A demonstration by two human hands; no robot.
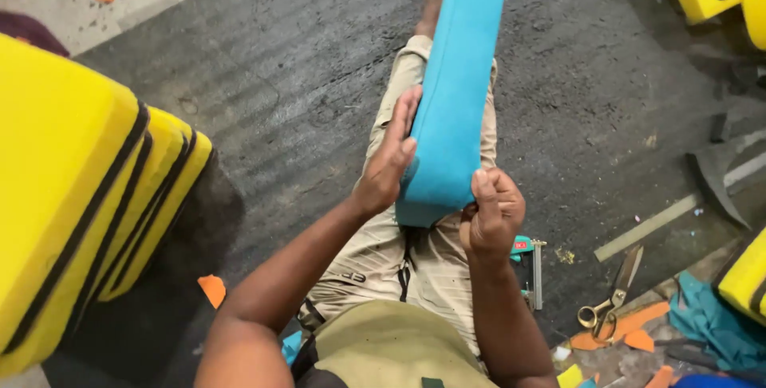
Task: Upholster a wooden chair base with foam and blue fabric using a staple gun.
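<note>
Two stacks of yellow cushions with black piping (80,196) sit well to the left of the long blue padded piece (459,85), which stands on edge over the person's outstretched leg (399,220), above the dark mat (279,77) on the floor. The left hand (388,166) lies flat against the blue piece's left face, fingers (403,121) stretched out along it. The right hand (493,211) is clenched on its near lower corner, thumb pressed to the fabric. Just right of that corner lies a teal staple tool (529,264); farther right, scissors (610,300) lie among orange scraps (630,330).
</note>
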